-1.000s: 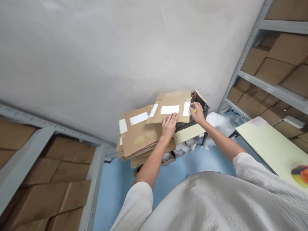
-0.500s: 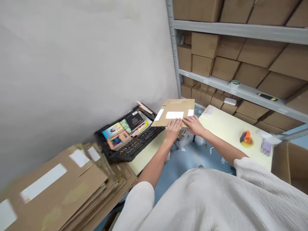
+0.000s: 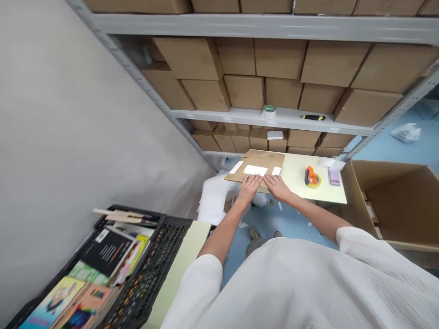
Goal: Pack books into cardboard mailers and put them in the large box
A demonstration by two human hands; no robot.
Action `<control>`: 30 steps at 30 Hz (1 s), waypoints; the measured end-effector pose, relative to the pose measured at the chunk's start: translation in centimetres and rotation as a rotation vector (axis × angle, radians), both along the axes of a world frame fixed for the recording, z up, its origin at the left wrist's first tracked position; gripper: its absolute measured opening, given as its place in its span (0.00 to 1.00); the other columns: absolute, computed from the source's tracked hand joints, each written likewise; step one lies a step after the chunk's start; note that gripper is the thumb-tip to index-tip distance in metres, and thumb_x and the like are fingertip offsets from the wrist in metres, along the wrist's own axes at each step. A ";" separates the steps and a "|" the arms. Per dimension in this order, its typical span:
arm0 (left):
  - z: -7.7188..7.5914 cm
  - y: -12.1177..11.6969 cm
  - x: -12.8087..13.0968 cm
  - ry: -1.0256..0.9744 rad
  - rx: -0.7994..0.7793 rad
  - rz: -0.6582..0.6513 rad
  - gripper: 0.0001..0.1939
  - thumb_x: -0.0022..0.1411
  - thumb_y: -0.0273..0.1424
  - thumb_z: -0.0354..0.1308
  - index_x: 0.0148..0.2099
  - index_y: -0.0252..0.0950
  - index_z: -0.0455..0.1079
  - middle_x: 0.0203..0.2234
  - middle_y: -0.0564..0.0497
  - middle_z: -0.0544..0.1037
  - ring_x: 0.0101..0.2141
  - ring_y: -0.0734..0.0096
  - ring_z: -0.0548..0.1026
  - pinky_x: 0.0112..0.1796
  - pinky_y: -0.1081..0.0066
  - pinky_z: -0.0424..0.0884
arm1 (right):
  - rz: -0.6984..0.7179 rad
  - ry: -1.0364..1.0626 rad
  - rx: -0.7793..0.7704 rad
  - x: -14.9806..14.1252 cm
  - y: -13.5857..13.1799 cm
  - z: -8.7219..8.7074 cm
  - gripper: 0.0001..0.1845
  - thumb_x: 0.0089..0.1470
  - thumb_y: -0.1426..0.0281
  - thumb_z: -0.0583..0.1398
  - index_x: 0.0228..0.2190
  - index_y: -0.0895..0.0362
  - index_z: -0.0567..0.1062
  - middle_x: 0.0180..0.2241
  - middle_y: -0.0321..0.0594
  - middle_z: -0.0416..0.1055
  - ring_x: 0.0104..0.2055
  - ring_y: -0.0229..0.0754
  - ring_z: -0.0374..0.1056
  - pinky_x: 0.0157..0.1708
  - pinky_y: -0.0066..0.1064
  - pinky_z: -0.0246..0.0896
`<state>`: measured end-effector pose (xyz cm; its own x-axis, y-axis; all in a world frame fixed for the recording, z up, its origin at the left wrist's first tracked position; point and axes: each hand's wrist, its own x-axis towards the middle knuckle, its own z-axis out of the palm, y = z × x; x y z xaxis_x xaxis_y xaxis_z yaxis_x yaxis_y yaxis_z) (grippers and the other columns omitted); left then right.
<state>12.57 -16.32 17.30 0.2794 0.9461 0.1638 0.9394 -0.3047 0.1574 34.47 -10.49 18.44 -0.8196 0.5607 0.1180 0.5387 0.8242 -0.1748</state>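
A flat piece of cardboard (image 3: 264, 158) with white labels on its top face is held out in front of me over the near left part of the pale table (image 3: 295, 167). My left hand (image 3: 250, 186) grips its near edge, fingers on top and thumb hidden underneath. Close beside it, my right hand (image 3: 276, 186) holds the same edge, its fingers also lying on the cardboard. To the right on the table lie an orange tape dispenser with a roll of tape (image 3: 312, 178) and a small purple item (image 3: 334, 177), which is blurred out.
A grey shelf (image 3: 219, 116) full of cardboard boxes stands behind the table, with a tape roll (image 3: 269, 111) and a black-yellow cutter (image 3: 313, 117) on it. At lower left is a black crate (image 3: 171, 228) of books. A large open carton (image 3: 394, 167) stands at right.
My view and body have turned right, bringing the cardboard from beside the book crate to the table by the shelf. Both hands keep their hold on its near edge.
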 end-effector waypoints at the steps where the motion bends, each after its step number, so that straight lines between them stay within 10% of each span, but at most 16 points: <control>1: -0.5 1.0 0.1 -0.004 -0.013 -0.034 0.34 0.73 0.19 0.45 0.76 0.40 0.68 0.72 0.41 0.71 0.72 0.56 0.68 0.74 0.47 0.57 | -0.027 -0.013 -0.003 0.2 0.1 -0.4 0.35 0.71 0.73 0.49 0.75 0.67 0.61 0.75 0.61 0.61 0.73 0.62 0.59 0.71 0.55 0.51; 15: -4.5 12.3 -4.9 -0.046 -0.125 -0.390 0.28 0.75 0.22 0.48 0.70 0.42 0.73 0.74 0.42 0.69 0.74 0.54 0.65 0.74 0.44 0.56 | -0.474 -0.079 -0.108 -6.3 1.2 -6.8 0.44 0.65 0.76 0.53 0.79 0.65 0.52 0.75 0.63 0.60 0.78 0.62 0.56 0.74 0.58 0.50; 30: -9.8 14.2 -10.4 -0.241 -0.174 0.126 0.33 0.71 0.25 0.50 0.76 0.34 0.62 0.73 0.32 0.67 0.69 0.46 0.70 0.67 0.45 0.67 | -0.523 0.059 -0.349 -10.3 4.7 -9.8 0.32 0.76 0.59 0.51 0.73 0.60 0.66 0.74 0.60 0.62 0.73 0.56 0.63 0.71 0.51 0.61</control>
